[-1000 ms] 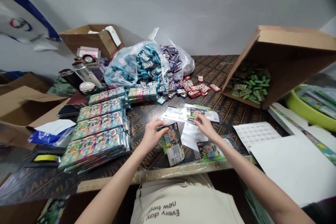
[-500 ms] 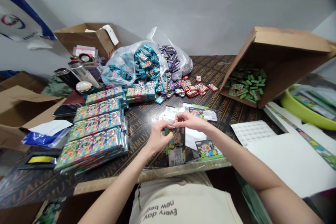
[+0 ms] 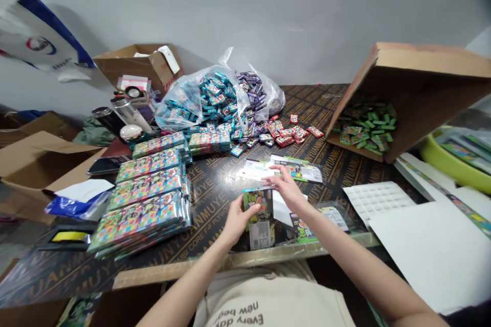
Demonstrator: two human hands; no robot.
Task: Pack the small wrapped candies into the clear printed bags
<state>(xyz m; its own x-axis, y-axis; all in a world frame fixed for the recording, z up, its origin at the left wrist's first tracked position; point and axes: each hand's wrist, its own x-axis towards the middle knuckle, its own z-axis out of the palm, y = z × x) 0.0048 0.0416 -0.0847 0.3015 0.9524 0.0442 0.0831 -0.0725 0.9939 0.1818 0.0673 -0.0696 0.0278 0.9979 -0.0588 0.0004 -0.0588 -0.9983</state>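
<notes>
My left hand point(image 3: 238, 220) grips the left edge of a small clear packet with a green printed card point(image 3: 260, 216), held upright near the table's front edge. At the packet's top right corner are the fingers of my right hand point(image 3: 287, 190), pinched on its upper edge. More flat printed packets point(image 3: 297, 168) lie on the dark table just beyond my hands, and another point(image 3: 307, 229) lies under my right wrist.
Stacked rows of filled colourful packs point(image 3: 148, 199) lie at left. A plastic bag of small blue and purple candy packets point(image 3: 215, 99) sits behind, with red ones point(image 3: 286, 130) spilled beside it. A tipped cardboard box point(image 3: 418, 94) holds green packets. White sheets point(image 3: 425, 237) lie at right.
My hands met at the packet's top, then my left hand slid down its left side while my right stayed at the top. The packet now stands more upright, nearer the table edge.
</notes>
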